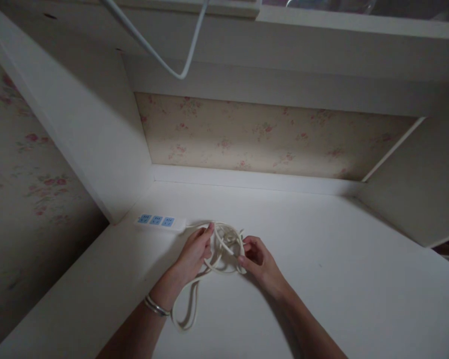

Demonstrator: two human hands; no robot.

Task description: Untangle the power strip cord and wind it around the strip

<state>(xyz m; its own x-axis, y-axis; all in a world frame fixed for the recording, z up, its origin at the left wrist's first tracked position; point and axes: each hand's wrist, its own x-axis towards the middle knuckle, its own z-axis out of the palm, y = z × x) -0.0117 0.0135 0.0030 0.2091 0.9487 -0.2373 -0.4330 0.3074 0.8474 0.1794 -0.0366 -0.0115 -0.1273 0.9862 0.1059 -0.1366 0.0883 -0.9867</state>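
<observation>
A white power strip (pixel 177 224) with three blue socket faces lies on the white desktop, left of my hands. Its white cord (pixel 185 328) runs to a loosely coiled bundle between my hands, and one long loop droops toward me. My left hand (pixel 196 249) is closed on the left side of the coil, thumb on top. On the right side, my right hand (pixel 260 262) pinches the cord between thumb and fingers. The cord's plug cannot be clearly made out among the coils. A silver bracelet (pixel 157 305) circles my left wrist.
The white desktop (pixel 322 299) sits in a nook with a white side panel (pixel 93 124) at left and another panel (pixel 415 189) at right. A shelf (pixel 284 55) overhangs it. A bent white rod or cable (pixel 181 75) hangs down above. Floral wallpaper (pixel 247 134) covers the back.
</observation>
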